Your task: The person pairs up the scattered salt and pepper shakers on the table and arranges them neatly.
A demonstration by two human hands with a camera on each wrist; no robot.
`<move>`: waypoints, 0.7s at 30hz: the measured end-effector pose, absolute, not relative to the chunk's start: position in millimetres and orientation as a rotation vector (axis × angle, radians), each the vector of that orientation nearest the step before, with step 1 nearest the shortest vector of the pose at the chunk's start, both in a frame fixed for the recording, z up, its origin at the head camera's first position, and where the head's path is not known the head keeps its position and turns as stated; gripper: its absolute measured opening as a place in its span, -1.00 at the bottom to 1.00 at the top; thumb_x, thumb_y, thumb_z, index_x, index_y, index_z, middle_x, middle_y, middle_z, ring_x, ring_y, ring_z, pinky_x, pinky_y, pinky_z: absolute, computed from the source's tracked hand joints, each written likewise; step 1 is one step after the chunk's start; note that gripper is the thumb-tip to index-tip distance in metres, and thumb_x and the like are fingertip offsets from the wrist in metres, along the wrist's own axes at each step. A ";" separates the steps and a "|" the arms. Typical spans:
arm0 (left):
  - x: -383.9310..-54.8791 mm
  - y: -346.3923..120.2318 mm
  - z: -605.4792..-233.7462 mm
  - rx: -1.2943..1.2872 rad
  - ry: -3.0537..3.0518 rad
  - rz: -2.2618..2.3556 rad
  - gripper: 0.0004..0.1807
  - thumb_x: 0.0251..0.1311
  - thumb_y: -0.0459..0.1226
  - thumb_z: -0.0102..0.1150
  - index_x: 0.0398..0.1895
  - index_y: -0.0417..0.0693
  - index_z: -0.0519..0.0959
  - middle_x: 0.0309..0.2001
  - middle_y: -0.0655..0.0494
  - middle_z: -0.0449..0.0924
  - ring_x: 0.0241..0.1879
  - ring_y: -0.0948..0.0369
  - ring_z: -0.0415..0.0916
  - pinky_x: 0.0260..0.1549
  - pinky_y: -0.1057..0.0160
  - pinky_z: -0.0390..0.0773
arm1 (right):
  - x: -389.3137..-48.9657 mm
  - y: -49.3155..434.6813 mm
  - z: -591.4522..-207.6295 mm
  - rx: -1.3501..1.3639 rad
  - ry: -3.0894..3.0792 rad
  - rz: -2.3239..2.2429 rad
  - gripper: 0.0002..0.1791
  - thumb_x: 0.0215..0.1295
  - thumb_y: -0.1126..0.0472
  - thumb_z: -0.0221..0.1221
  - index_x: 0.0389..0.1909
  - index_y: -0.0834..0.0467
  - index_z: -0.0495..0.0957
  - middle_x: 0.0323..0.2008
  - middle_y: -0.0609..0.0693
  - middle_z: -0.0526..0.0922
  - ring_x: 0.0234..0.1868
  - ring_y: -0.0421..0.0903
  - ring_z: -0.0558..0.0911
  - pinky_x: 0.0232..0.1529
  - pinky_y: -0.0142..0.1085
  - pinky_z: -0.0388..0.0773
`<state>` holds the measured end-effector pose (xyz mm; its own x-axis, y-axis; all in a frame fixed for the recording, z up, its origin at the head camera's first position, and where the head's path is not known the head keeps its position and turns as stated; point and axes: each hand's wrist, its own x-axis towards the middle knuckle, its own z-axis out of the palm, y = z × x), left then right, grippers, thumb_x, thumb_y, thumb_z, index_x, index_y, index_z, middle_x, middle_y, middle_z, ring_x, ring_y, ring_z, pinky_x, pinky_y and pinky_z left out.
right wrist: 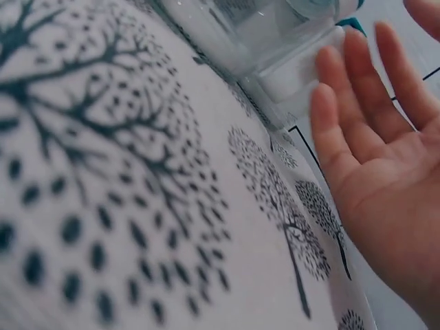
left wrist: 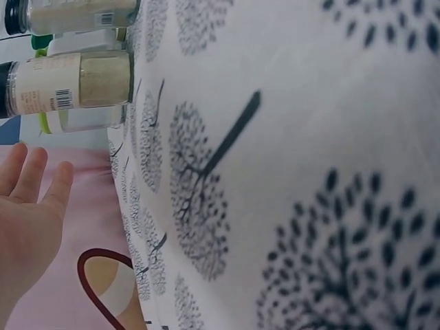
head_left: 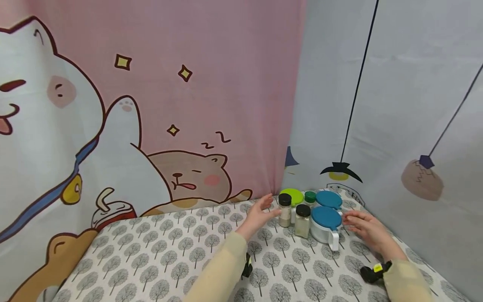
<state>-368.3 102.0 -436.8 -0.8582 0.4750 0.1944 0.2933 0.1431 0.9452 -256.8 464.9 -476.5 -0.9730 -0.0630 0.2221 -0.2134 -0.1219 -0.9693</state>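
Note:
In the head view a cluster of seasoning containers stands at the table's far right corner. My left hand (head_left: pixel 257 216) is just left of a round black-capped spice jar (head_left: pixel 285 214); the left wrist view shows its fingers (left wrist: pixel 31 172) spread and apart from the jar. Beside it stands a second black-capped spice jar (head_left: pixel 302 226) with pale contents. To the right of two clear jars with blue lids, the front one (head_left: pixel 320 230) with a white handle, my right hand (head_left: pixel 367 230) holds nothing. Its fingers (right wrist: pixel 368 89) are extended in the right wrist view.
Behind the spice jars are a lime-green lid (head_left: pixel 292 196) and a green-capped bottle (head_left: pixel 310 198). A tree-patterned cloth (head_left: pixel 211 241) covers the table. Cartoon-printed pink curtain (head_left: pixel 226 84) and a pale curtain (head_left: pixel 415 105) meet behind the corner.

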 end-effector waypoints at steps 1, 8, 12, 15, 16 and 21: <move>-368.6 102.5 -437.5 0.765 2.253 1.806 -0.21 0.17 -0.05 0.34 0.45 0.12 0.24 0.33 0.08 0.36 0.29 0.05 0.31 0.16 0.02 0.39 | -256.7 466.1 -476.3 0.346 -2.021 2.287 -0.68 0.49 0.38 -0.07 -0.03 0.10 0.65 -0.13 -0.13 0.69 -0.08 -0.17 0.65 -0.06 -0.29 0.57; -370.9 106.7 -446.0 0.777 2.215 1.791 -0.23 0.20 -0.09 0.32 0.46 0.07 0.24 0.34 -0.01 0.34 0.30 0.01 0.29 0.16 -0.01 0.38 | -252.5 468.9 -478.4 0.283 -2.113 2.359 -0.63 0.47 0.39 -0.02 -0.05 -0.08 0.65 -0.08 -0.19 0.68 -0.02 -0.21 0.63 0.02 -0.28 0.54; -373.6 111.2 -450.1 0.798 2.211 1.800 -0.23 0.19 -0.14 0.33 0.45 -0.03 0.25 0.33 -0.09 0.34 0.28 -0.03 0.31 0.16 -0.02 0.38 | -251.7 467.2 -479.9 0.229 -2.145 2.345 -0.63 0.43 0.39 0.03 -0.03 -0.14 0.62 -0.06 -0.23 0.65 -0.03 -0.23 0.63 0.03 -0.26 0.53; -374.5 115.5 -450.7 0.799 2.215 1.805 -0.25 0.19 -0.18 0.33 0.43 -0.06 0.26 0.31 -0.09 0.37 0.27 -0.05 0.32 0.15 -0.01 0.39 | -251.9 464.4 -480.0 0.198 -2.215 2.271 -0.59 0.41 0.38 0.07 0.21 0.02 0.49 0.07 -0.16 0.56 -0.01 -0.25 0.61 0.05 -0.25 0.52; -374.7 117.0 -451.0 0.799 2.216 1.804 -0.26 0.19 -0.19 0.33 0.43 -0.06 0.27 0.30 -0.08 0.38 0.26 -0.05 0.33 0.15 0.00 0.40 | -252.5 462.8 -479.8 0.179 -2.259 2.226 -0.52 0.40 0.37 0.08 0.32 0.09 0.38 0.17 -0.06 0.51 0.01 -0.27 0.59 0.07 -0.25 0.51; -375.8 123.5 -453.9 0.789 2.205 1.806 -0.26 0.18 -0.22 0.34 0.42 -0.06 0.29 0.27 -0.08 0.41 0.24 -0.05 0.35 0.12 0.04 0.44 | -258.4 449.1 -476.1 0.092 -2.480 2.019 -0.09 0.36 0.24 0.18 0.50 0.35 -0.21 0.45 0.42 -0.13 0.36 0.11 0.26 0.25 -0.05 0.33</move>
